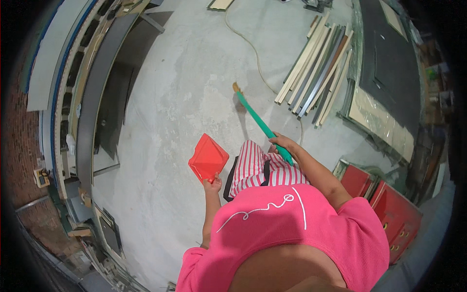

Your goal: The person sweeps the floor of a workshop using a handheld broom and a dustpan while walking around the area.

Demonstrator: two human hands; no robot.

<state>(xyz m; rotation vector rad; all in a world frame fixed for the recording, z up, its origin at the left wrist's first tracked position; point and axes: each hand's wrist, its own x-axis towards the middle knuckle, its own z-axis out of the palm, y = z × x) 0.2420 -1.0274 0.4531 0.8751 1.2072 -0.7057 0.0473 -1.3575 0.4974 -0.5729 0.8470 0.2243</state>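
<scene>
My left hand point(212, 184) is closed on the near corner of a red dustpan point(209, 156), held out over the concrete floor. In my right hand point(284, 143) is a long green brush point(258, 119), gripped near its thick end. It slants away to the left, and its far tip is yellowish-brown. That tip appears held above the floor, with a shadow beside it. Red-and-white striped cloth point(248, 168) with black bands lies between my hands, below the brush.
A pile of long strips point(318, 65) lies ahead on the right, beside wrapped dark panels point(394, 63). A thin hose or cable point(254, 48) crosses the floor point(170, 121). Racked boards point(99, 97) line the left. Red panels point(396, 214) stand near me at right.
</scene>
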